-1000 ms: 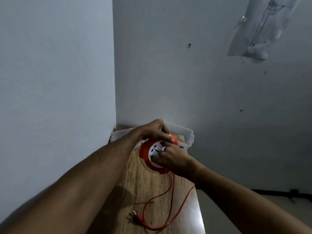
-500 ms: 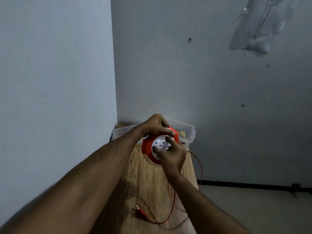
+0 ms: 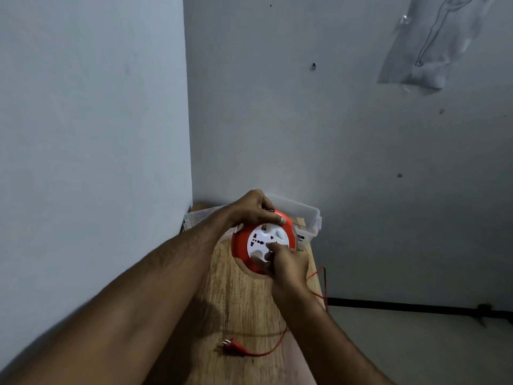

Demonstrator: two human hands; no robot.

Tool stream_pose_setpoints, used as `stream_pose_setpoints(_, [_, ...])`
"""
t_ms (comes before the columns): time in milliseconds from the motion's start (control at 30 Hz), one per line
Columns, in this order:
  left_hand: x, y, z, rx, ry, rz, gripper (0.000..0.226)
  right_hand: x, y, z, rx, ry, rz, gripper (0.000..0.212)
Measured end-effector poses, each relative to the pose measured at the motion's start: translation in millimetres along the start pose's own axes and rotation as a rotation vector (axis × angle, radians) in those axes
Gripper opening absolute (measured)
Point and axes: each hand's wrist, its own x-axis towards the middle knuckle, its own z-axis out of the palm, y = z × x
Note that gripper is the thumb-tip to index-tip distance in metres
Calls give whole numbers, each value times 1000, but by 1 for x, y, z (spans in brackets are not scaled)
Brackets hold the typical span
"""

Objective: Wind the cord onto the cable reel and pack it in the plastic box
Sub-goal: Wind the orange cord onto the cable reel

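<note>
Since half a second ago, the right hand (image 3: 288, 262) has slid toward the lower right of the white socket face, and the thin orange cord (image 3: 266, 352) lies flatter. Its fingers curl onto the round orange plastic cable reel (image 3: 241, 243). The left hand (image 3: 254, 208) grips the reel's far rim. Beyond both hands sits the clear plastic box (image 3: 308, 215); nearer the person, the orange plug (image 3: 231, 345) rests on the wooden tabletop (image 3: 238, 301).
</note>
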Motion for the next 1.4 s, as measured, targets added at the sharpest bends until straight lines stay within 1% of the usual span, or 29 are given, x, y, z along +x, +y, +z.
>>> stream_pose_setpoints(33, [-1,1,-2,-10,5,-1,35,-4,0,-6,-154,-41,-147,20])
stream_pose_setpoints(67, [-2,2,-5,-21,7,-7,27,-6,1,-12,-350,-97,-351,27])
stream_pose_setpoints(100, [-3,3,-8,-32,7,-14,19,-4,2,-19,-600,-163,-594,33])
stream_pose_setpoints(133, [-4,4,-10,-34,2,-18,16,-2,0,-25,-883,-228,-846,39])
stream_pose_setpoints(200, [-5,6,-11,-31,-29,-25,20,11,-9,-35,-1401,-387,-1343,44])
stream_pose_setpoints(233, [-4,7,-10,-31,-52,-25,20,18,-14,-37,-1576,-474,-1498,44])
stream_pose_setpoints(267, [-4,9,-8,-32,-72,-24,20,23,-18,-37,-1702,-547,-1563,44])
stream_pose_setpoints(300, [-4,9,-7,-34,-88,-25,20,28,-21,-37,-1793,-582,-1584,46])
stream_pose_setpoints(400, [-3,11,-4,-25,-117,-25,19,39,-23,-36,-2001,-620,-1632,55])
stream_pose_setpoints(467, [-2,11,-3,-3,-147,-25,21,39,-21,-35,-2079,-619,-1719,58])
stream_pose_setpoints(500, [-2,11,-2,8,-165,-29,24,37,-21,-33,-2096,-610,-1728,60])
stream_pose_setpoints(567, [-2,8,-1,15,-176,-33,28,37,-23,-30,-2100,-609,-1675,62])
stream_pose_setpoints(633, [-2,6,-1,23,-162,-45,23,40,-25,-27,-2087,-613,-1645,62])
stream_pose_setpoints(700, [-3,4,-1,39,-162,-59,23,40,-28,-25,-2076,-651,-1681,60])
stream_pose_setpoints(767, [-3,3,2,58,-173,-74,24,42,-27,-24,-2092,-690,-1744,53])
stream_pose_setpoints(833, [-3,4,4,77,-162,-61,21,48,-24,-24,-2056,-683,-1762,46])
stream_pose_setpoints(900, [-2,3,6,85,-121,-40,22,58,-18,-24,-2001,-635,-1654,49])
stream_pose_setpoints(967, [-1,2,7,67,-66,-21,24,64,-13,-26,-1920,-512,-1546,60])
stream_pose_setpoints(1033, [1,1,5,50,-31,-4,26,64,-7,-27,-1722,-368,-1431,65])
stream_pose_setpoints(1133, [3,-1,5,33,-16,12,28,55,6,-24,-1239,-175,-1226,54])
stream_pose_setpoints(1200, [3,-2,7,17,-10,8,30,46,17,-17,-928,-27,-1018,51])
stream_pose_setpoints(1267, [5,-2,10,16,-16,11,33,36,26,-6,-704,128,-839,54])
stream_pose_setpoints(1333, [6,-2,15,43,-34,17,36,27,33,3,-504,240,-623,56])
stream_pose_setpoints(1400, [7,-3,18,62,-35,22,35,23,34,12,-193,288,-287,54])
